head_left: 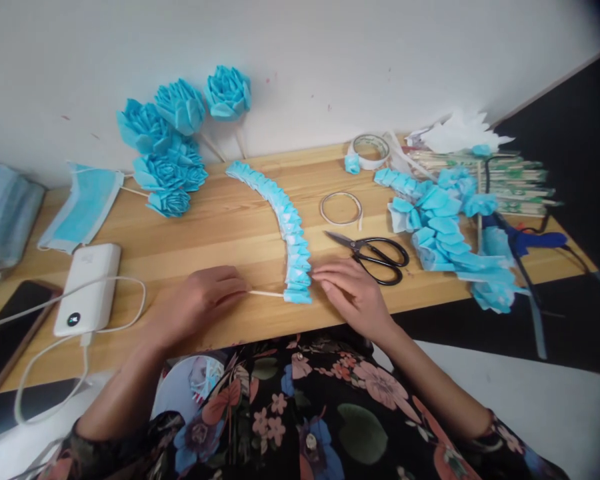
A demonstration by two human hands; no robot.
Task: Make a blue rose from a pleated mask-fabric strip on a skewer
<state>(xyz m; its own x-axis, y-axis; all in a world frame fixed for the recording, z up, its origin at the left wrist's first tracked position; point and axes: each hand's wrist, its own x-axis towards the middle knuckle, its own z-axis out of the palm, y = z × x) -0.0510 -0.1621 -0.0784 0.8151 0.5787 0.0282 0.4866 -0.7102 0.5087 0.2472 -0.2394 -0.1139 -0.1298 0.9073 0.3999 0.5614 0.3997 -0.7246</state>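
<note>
A curved strip of folded blue pieces [285,223] lies across the wooden table [240,227], running from the wall side to the near edge. A thin wooden stick [266,293] pokes out of its near end. My left hand [197,303] pinches that stick, fingers closed on it. My right hand [353,293] rests on the table just right of the strip's near end, fingers stretched toward it. Black scissors [377,253] lie right beside my right hand.
Blue paper-like flowers on sticks [177,143] lean on the wall. A face mask [83,207], power bank [87,287] with cable and a phone [7,333] lie at left. Tape rolls [370,152], a heap of blue folded pieces [445,227], chopstick packets [510,177] and a glue gun [523,240] crowd the right.
</note>
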